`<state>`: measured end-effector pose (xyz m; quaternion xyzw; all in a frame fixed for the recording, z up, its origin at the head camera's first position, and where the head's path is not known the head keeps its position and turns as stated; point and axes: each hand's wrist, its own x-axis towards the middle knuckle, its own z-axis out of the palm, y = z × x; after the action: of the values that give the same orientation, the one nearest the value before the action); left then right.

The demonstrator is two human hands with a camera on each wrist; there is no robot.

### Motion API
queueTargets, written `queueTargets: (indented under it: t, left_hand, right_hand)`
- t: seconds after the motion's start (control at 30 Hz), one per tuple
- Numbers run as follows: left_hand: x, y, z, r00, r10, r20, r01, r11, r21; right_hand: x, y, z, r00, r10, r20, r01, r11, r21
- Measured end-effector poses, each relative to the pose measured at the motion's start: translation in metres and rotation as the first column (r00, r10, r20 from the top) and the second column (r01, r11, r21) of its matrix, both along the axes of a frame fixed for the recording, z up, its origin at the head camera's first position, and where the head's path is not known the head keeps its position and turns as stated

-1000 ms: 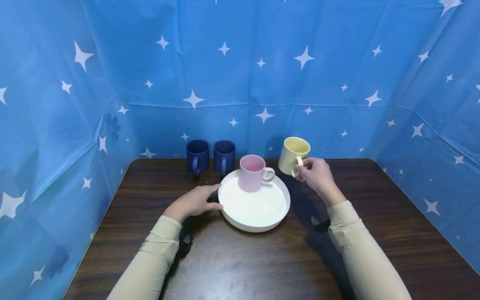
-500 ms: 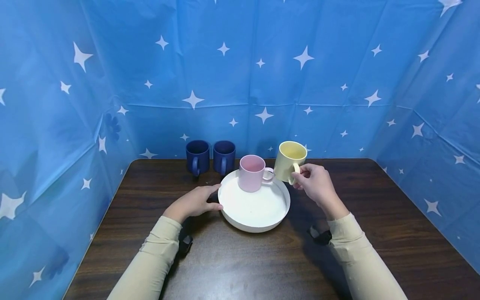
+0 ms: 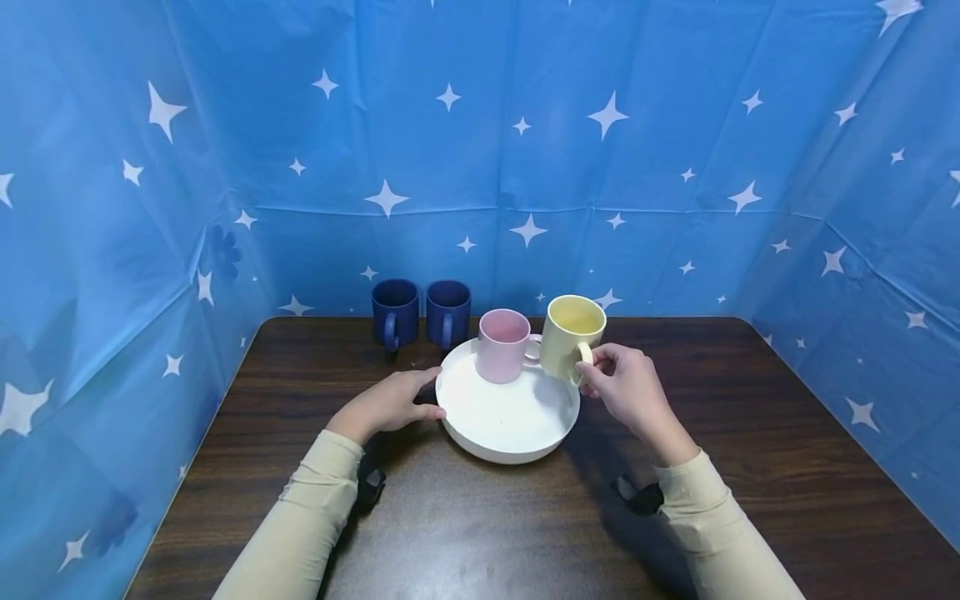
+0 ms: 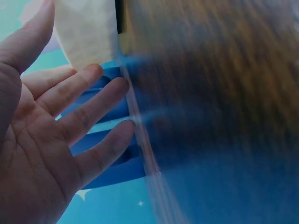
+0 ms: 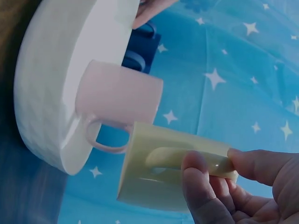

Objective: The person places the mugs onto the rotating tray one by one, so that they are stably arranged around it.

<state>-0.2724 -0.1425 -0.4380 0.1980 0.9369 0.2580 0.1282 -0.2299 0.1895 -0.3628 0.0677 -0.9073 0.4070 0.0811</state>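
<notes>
The worktop (image 3: 525, 517) is a dark brown wood-grain surface with rounded far corners, enclosed on three sides by a blue star-printed sheet. Two dark blue mugs (image 3: 421, 313) stand side by side at the far edge, left of centre, handles facing the near edge. A white round tray (image 3: 507, 440) rests near the middle of the worktop, toward the far edge, just in front of the mugs.
</notes>
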Motion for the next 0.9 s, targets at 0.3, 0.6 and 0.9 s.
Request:
queueTargets:
  t: [0.3, 0.6, 0.9]
  left_hand:
    - [0.0, 0.0, 0.0, 1.0, -0.013, -0.016, 0.013, 1.0, 0.003]
    - [0.0, -0.001, 0.0, 1.0, -0.02, -0.015, 0.02, 1.0, -0.009]
    - [0.0, 0.001, 0.001, 0.999, -0.024, -0.025, 0.023, 1.0, -0.007]
  right_hand:
    - [0.007, -0.004, -0.008, 0.999, 0.027, 0.017, -0.027, 1.0, -0.004]
    - [0.009, -0.011, -0.013, 0.998, 0.045, 0.052, -0.042, 0.998, -0.052]
    - [0.009, -0.015, -0.019, 0.996, 0.032, 0.077, -0.028, 0.998, -0.048]
